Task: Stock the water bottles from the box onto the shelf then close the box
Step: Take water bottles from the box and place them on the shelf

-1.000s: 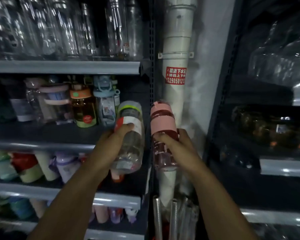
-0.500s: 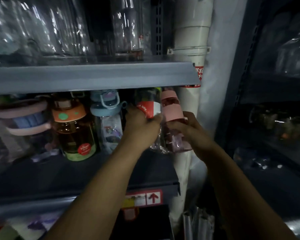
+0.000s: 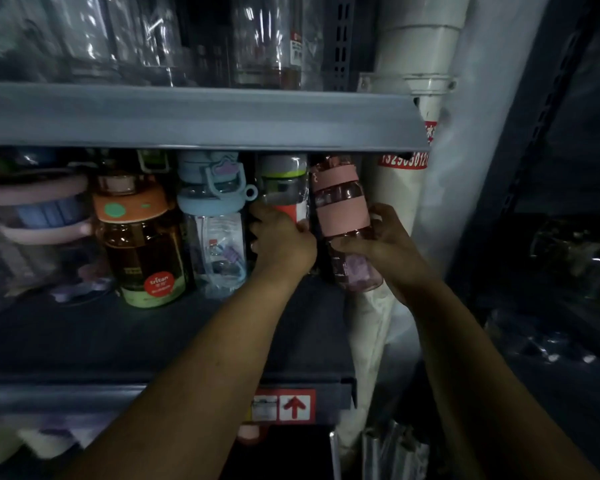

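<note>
Two forearms rise from the lower frame over the shelf (image 3: 153, 341) lip. Left hand (image 3: 284, 244) grasps a clear bottle (image 3: 284, 183) at frame centre, at the shelf's right end. Right hand (image 3: 385, 244) grasps a pink bottle (image 3: 343, 216), tilted, just right of it, before a white pipe (image 3: 395, 195). Blue bottle (image 3: 215, 220) and orange bottle (image 3: 139, 237) stand further left.
</note>
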The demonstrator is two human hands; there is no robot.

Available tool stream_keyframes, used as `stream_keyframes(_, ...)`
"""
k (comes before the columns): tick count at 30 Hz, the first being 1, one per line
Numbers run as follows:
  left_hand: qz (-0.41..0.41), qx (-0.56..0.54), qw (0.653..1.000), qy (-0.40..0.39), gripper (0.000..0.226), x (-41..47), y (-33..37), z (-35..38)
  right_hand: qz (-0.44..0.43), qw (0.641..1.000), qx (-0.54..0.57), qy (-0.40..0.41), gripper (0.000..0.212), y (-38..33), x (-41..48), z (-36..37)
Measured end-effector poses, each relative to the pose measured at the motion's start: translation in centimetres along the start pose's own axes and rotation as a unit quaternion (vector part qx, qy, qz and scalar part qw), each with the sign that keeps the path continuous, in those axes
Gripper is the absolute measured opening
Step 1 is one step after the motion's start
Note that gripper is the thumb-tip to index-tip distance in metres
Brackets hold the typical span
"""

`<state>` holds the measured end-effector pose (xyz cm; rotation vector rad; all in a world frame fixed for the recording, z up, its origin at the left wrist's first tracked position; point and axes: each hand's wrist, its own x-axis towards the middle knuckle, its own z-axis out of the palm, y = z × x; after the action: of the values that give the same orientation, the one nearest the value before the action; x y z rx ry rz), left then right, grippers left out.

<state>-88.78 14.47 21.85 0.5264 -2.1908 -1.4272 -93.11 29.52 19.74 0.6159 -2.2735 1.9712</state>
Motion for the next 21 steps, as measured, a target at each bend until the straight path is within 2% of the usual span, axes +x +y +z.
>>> stream_keyframes(3,-0.003,0.015,1.000,0.013,0.080,1.0,-0.3,0.3,-0.029,0.999,-0.022,-0.002,0.054,0.6,0.5,0.0)
stream_keyframes(8,-0.013,0.048,0.999,0.019,0.081,1.7,-0.3,0.6,-0.037,0.999,-0.032,-0.004,0.071,1.1,1.0,0.0)
stream_keyframes(15,-0.030,0.040,0.998,0.030,0.082,0.9,-0.1,0.5,-0.072,0.995,-0.063,-0.008,0.069,0.3,1.2,0.2)
stream_keyframes(21,-0.030,0.015,0.999,-0.024,0.075,0.7,-0.8,0.2,-0.094,0.992,-0.084,-0.010,0.075,-0.1,1.7,0.5)
